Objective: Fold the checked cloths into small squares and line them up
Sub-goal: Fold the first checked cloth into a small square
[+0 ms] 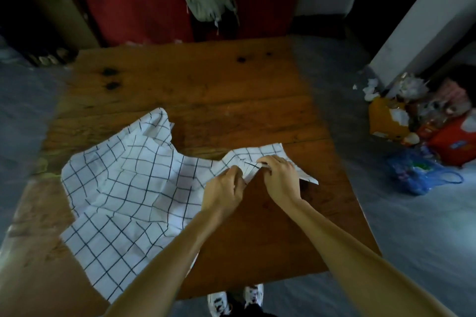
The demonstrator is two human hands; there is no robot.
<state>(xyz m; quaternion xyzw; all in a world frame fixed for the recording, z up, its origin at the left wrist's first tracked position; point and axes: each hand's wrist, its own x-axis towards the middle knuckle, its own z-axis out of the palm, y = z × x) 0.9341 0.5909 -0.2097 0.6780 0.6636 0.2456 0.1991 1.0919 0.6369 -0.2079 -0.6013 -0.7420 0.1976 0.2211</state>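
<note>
Checked cloth (123, 183), crumpled across the wooden surface (206, 100), is pinched at its right-hand end by both hands, left hand (224, 192) and right hand (280, 176) close together, a narrow hold that risks a skewed fold.

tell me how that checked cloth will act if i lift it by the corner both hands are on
Probably floppy: the checked cloth lies rumpled, with creases and a raised far corner, so it should sag, not hold shape. Likely light, since the left hand and right hand bunch it with just the fingers. It may drag over the wooden table rather than lift cleanly, being spread wide.
</note>
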